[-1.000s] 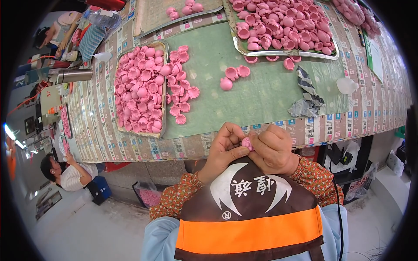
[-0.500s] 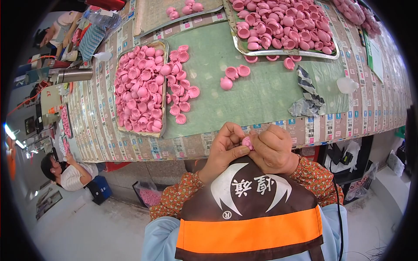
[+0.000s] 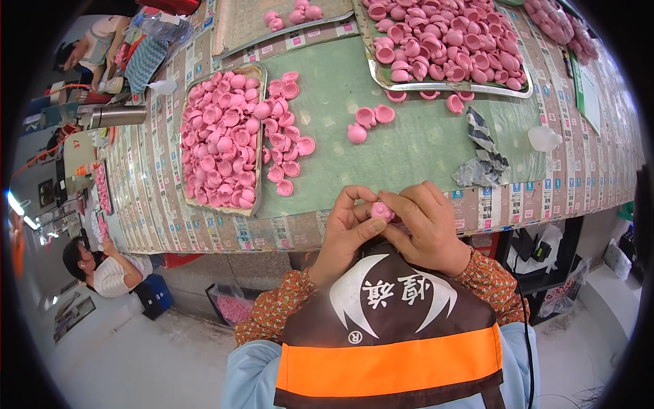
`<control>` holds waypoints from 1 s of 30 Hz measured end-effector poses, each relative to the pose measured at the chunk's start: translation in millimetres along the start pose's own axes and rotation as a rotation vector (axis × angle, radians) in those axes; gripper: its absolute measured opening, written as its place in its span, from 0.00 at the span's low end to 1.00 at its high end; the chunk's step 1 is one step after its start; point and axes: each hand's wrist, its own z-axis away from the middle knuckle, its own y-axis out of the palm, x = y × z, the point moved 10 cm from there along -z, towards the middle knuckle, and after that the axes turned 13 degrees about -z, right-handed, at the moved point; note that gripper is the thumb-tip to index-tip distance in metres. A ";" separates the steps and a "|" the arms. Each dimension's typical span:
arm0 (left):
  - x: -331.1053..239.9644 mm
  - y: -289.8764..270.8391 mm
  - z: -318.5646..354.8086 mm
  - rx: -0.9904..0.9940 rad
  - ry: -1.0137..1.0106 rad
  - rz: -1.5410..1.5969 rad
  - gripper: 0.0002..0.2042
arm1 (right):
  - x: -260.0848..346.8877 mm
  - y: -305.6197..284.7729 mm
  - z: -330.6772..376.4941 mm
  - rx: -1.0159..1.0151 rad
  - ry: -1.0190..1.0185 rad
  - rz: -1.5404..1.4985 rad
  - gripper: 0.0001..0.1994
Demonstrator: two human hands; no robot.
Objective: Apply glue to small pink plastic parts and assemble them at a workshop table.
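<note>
Between my two hands, just over the table's near edge, is a small pink molded piece [image 3: 383, 210], rounded with little bumps. My left hand [image 3: 349, 228] pinches it from the left between thumb and fingers. From the right, the fingertips of my right hand [image 3: 426, 228] close on the same piece and hide part of it. Beyond my hands, a few pink pieces [image 3: 365, 117] lie grouped on the green mat [image 3: 327, 82]. A tray [image 3: 255, 167] heaped with pink cup-shaped halves stands to the left, with more halves [image 3: 289, 150] spilled along its right side.
A metal tray [image 3: 463, 88] piled with pink halves stands at the far right. Another tray [image 3: 266, 41] at the back holds several pieces. A crumpled striped cloth [image 3: 482, 153] and a small white bottle [image 3: 543, 138] lie right. A person [image 3: 112, 266] works at the left.
My right hand has opened from a tighter fist, and its fingers now reach over the piece. The pink piece has turned and shows more of its face.
</note>
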 end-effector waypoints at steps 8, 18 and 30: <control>-2.1 -1.9 -2.1 -0.040 -0.032 0.082 0.12 | -4.5 -3.5 -2.8 -0.020 0.049 0.035 0.22; 10.1 -9.7 0.4 -0.073 -0.055 0.023 0.14 | 14.2 3.3 5.3 -0.051 -0.134 0.106 0.20; 8.2 -1.3 1.7 0.010 -0.042 0.080 0.15 | 19.9 -1.0 10.9 -0.132 -0.190 0.105 0.18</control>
